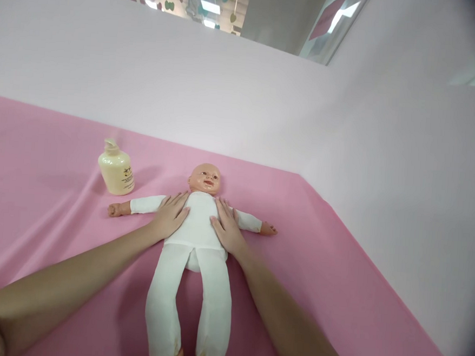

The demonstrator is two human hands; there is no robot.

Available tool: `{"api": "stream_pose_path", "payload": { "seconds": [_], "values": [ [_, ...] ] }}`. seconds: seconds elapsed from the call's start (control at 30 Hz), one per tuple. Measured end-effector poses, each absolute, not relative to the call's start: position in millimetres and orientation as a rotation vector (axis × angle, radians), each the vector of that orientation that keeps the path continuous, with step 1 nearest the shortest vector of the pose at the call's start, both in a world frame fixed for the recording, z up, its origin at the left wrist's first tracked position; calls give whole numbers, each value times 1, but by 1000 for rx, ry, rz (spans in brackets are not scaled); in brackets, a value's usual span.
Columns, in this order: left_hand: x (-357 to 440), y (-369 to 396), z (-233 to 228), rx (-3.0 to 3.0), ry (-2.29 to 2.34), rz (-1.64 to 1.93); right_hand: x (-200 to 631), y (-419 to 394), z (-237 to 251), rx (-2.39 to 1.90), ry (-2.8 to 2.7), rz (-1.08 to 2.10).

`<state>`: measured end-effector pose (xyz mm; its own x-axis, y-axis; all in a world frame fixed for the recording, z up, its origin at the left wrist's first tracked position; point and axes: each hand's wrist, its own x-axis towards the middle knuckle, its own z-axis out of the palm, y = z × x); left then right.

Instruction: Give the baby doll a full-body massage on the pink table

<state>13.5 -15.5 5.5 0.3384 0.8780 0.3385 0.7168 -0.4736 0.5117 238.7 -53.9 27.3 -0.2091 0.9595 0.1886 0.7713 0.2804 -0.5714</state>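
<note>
A baby doll [197,221] with a white cloth body lies on its back on a pink sheet [305,258], head away from me and arms stretched out sideways. My left hand [170,215] rests flat on the doll's chest and shoulder on the left side, fingers extended. On the opposite shoulder lies my right hand [226,226], its fingers stretched out too. Neither hand grips anything. The doll's feet are cut off by the lower edge of the view.
A cream-yellow pump bottle [117,170] stands on the sheet, beyond the doll's outstretched arm on the left. White walls [179,87] border the sheet at the back and right. A window or mirror [273,18] sits high in the back wall.
</note>
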Motion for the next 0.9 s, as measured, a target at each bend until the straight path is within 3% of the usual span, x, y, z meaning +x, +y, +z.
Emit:
{"api": "stream_pose_path", "payload": {
  "seconds": [0.4,0.9],
  "values": [
    [15,-26,21,2403,1103,815,234,-69,53,-1197,-2409,502],
    [12,-25,15,2359,887,961,230,-79,62,-832,-2358,744]
  ]
}}
